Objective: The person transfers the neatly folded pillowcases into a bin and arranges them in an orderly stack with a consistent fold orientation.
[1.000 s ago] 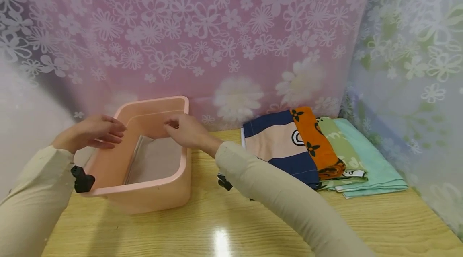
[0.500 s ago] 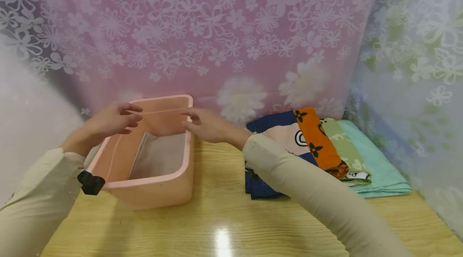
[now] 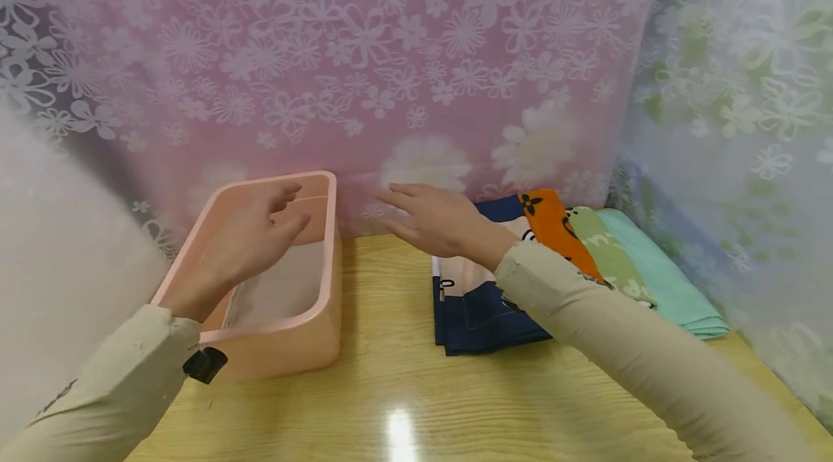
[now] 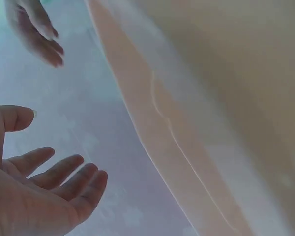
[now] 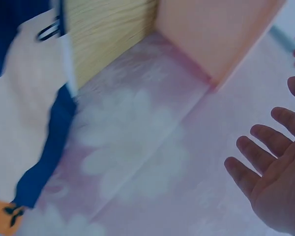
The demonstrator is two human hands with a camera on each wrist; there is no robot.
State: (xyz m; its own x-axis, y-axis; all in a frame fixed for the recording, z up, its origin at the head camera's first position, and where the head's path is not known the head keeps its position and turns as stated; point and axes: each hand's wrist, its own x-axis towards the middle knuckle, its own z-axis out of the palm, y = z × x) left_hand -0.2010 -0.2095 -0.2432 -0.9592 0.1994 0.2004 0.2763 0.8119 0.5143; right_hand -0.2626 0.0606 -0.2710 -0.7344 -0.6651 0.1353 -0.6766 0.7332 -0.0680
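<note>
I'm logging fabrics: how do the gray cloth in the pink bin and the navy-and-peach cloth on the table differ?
Color: the gray cloth looks plain; the navy-and-peach cloth has color blocks. Place: the gray cloth lies inside the pink bin, the navy-and-peach cloth on the table. Both look folded, and neither is held.

A pink cloth sheet printed with white flowers (image 3: 364, 86) hangs along the back of the light yellow wood-grain counter (image 3: 390, 332), outlined blossoms crowding its upper part and larger, soft-edged white daisies (image 3: 426, 165) lower down. On the right, a pale bluish-grey sheet with white flowers and green leaves (image 3: 742, 129) meets it at a corner. A plain whitish surface (image 3: 65, 231) stands at the left. A bright white reflection (image 3: 400, 433) shines on the counter's near part.
</note>
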